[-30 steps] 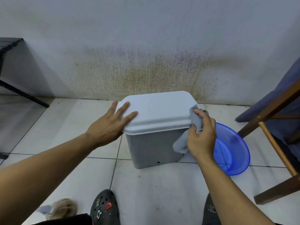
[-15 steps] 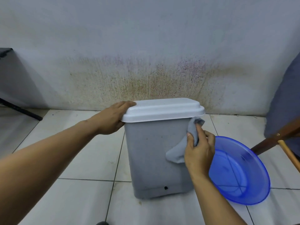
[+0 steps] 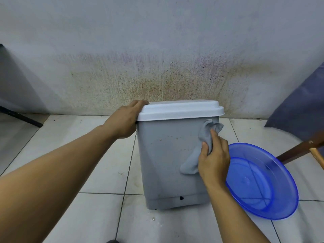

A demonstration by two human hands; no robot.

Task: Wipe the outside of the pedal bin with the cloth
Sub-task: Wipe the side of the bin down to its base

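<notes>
Two hands work the bin [image 3: 168,155]: left hand [image 3: 124,120] clasps the lid's [image 3: 180,109] left edge, right hand [image 3: 213,158] presses a gripped cloth [image 3: 203,135] against its side.

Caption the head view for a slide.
Right hand wipes pedal bin with cloth; left hand steadies lid.

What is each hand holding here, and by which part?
Right hand grips the grey cloth around its bunched middle, against the pedal bin. Left hand holds the bin's lid edge at the left corner.

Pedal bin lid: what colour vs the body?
Lid white, pedal bin body grey; head view.
</notes>
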